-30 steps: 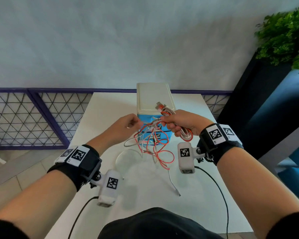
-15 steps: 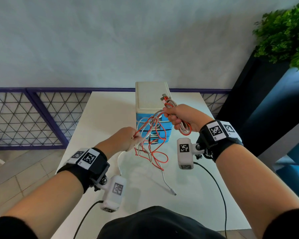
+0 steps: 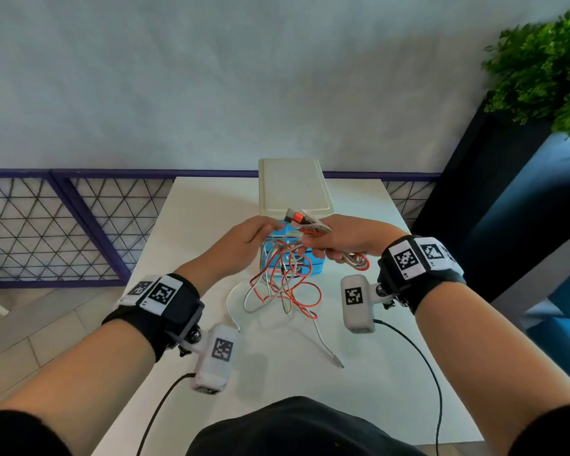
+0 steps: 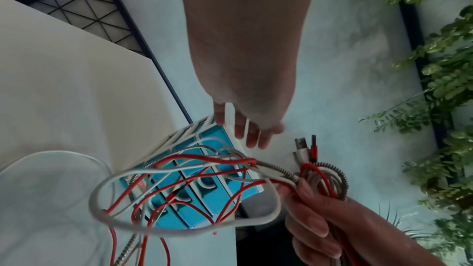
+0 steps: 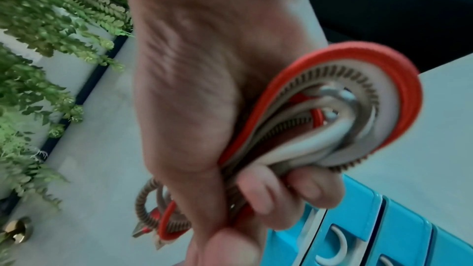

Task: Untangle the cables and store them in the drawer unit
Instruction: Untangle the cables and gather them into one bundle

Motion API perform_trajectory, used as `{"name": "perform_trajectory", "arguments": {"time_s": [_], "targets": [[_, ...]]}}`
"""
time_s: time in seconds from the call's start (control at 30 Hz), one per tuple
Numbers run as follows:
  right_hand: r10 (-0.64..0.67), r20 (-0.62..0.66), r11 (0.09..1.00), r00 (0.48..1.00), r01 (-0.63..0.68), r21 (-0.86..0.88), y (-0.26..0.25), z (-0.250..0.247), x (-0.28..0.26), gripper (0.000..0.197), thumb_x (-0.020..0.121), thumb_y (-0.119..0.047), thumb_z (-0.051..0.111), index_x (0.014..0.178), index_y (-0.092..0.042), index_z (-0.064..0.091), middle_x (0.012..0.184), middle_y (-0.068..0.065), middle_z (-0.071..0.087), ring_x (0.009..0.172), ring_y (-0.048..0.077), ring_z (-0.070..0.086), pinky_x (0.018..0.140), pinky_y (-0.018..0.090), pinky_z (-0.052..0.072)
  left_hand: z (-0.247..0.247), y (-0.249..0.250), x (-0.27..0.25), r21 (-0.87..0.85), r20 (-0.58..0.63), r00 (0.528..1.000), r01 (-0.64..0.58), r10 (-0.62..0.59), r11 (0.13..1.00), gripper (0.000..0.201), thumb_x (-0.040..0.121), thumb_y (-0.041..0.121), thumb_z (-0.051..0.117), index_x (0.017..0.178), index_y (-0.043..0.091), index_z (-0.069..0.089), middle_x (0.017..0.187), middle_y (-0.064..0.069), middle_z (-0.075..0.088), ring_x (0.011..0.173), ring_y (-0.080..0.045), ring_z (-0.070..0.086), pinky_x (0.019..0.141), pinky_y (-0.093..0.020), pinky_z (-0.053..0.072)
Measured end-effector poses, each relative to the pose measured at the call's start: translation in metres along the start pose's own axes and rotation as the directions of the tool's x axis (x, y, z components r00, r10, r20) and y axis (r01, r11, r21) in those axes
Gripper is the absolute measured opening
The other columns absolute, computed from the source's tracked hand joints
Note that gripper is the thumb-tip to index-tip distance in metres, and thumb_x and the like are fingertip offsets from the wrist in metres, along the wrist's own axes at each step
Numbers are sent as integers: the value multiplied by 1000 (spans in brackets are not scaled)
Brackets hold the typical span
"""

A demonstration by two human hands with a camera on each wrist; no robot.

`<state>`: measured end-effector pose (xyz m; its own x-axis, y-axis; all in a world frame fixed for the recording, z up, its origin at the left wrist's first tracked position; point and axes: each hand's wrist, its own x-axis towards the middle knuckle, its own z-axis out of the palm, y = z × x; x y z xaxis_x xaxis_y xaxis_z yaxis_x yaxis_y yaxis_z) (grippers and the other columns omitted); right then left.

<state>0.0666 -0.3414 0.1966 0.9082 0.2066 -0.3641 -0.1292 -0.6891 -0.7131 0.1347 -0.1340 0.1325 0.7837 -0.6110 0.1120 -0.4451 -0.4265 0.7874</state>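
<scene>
Cables [image 3: 285, 284]: I see right hand [image 3: 346, 238] gripping the coiled bundle before the drawer unit [image 3: 293, 189]; left hand [image 3: 244, 236] open, fingers relaxed beside it.

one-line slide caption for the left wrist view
Right hand grips tangled red and white cables before the blue drawer unit; left hand open.

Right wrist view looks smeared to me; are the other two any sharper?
Right wrist: motion blur on the right hand and cables. Left wrist: left hand soft, dangling loops streaked. Head: fairly sharp centrally, plant smeared at the edge.
</scene>
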Motion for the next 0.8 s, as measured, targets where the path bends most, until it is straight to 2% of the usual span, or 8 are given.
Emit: {"name": "perform_trajectory", "arguments": {"time_s": [0.1,0.17,0.23,0.33,0.57,0.67,0.73,0.8], "targets": [[-24,-19,989,1000,21,-144,1,1,0,30,97,-31,52,70,-19,54,45,-15,55,38,-1,42,47,10,38,1,-6,1,226,170,985,-7,-32,974,28,98,20,47,124,26,55,119,13,55,107,-5,49,92,-20,34],[-22,-43,983,999,14,-183,5,2,3,28,96,-32,54,72,-18,55,54,-11,58,43,2,45,50,13,39,1,-9,1,265,189,982,-34,-17,964,17,92,23,58,108,29,57,105,14,61,96,-6,55,90,-26,38],[-6,-96,979,995,-13,-203,11,1,6,31,95,-33,54,69,-16,55,58,-7,55,47,8,46,52,17,38,-1,-11,1,193,134,991,-1,-26,981,16,84,24,69,90,30,56,88,12,62,84,-9,58,82,-24,42],[1,-166,981,986,-33,-189,15,3,9,34,96,-32,54,67,-14,54,59,-6,54,48,9,45,52,17,39,-5,-10,-1,114,56,994,83,-90,990,21,75,23,78,80,27,58,77,11,60,71,-8,54,67,-15,43],[9,-209,977,978,-53,-206,18,8,16,34,96,-32,54,65,-17,52,61,-6,53,48,6,44,49,12,38,-10,-9,-7,14,101,974,203,-203,979,7,83,19,71,86,22,66,78,7,65,70,-6,55,70,-17,45],[7,-204,977,979,-50,-207,16,8,16,33,96,-31,53,65,-20,51,59,-8,53,46,4,43,46,9,36,-14,-14,-8,-34,64,961,270,-268,962,6,84,15,69,89,18,72,83,-1,71,75,-11,60,78,-26,51],[11,-188,977,982,-51,-208,16,9,16,31,96,-32,53,67,-21,51,59,-8,53,47,5,44,48,11,37,-16,-15,-8,-73,19,956,292,-292,954,5,82,12,72,86,14,74,80,-3,71,71,-11,59,74,-30,51],[24,-174,974,984,-62,-219,18,11,15,32,96,-32,52,68,-19,53,60,-7,53,48,7,45,49,12,37,-16,-15,-8,-81,-40,953,295,-299,952,3,82,11,71,84,12,73,71,4,67,64,-7,55,64,-21,47]]}}
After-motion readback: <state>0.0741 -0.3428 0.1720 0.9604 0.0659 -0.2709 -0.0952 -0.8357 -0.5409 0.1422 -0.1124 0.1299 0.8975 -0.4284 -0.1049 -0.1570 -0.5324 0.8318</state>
